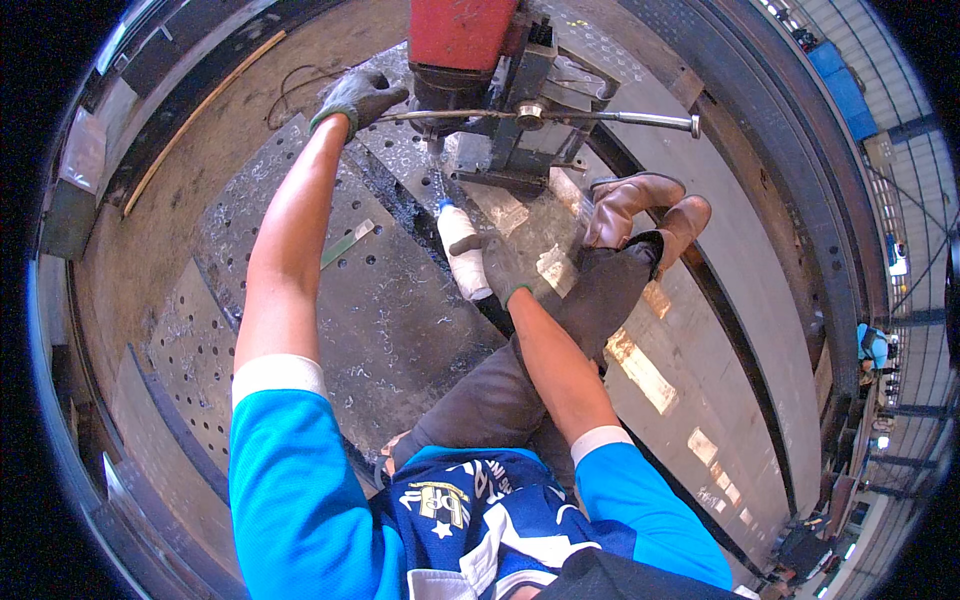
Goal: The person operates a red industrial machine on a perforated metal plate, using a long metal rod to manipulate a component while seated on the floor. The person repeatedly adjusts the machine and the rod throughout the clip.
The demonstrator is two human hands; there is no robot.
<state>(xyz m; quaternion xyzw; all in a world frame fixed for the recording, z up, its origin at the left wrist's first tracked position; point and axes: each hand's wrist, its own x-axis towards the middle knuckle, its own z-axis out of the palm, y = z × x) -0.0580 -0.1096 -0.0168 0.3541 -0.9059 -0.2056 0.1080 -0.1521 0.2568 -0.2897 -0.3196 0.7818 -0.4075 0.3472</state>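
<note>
My left hand (362,98), in a dark glove with a green cuff, is closed at the left end of the feed handle (625,117) of a red drilling machine (455,40). The grip itself is partly hidden by the glove. My right hand (500,265), gloved too, is wrapped round a whitish squeeze bottle (458,240) with a blue cap. The bottle is tilted, its tip toward the drill bit (436,150). Beneath the bit lies a steel plate (370,320) with rows of holes and scattered metal shavings.
A flat greenish strip (347,244) lies on the plate. The machine's dark base (500,160) stands beside the bit. My crossed legs and brown boots (640,205) rest to the right. Long steel beams (790,130) curve round the far right. A distant person (872,347) is at the right edge.
</note>
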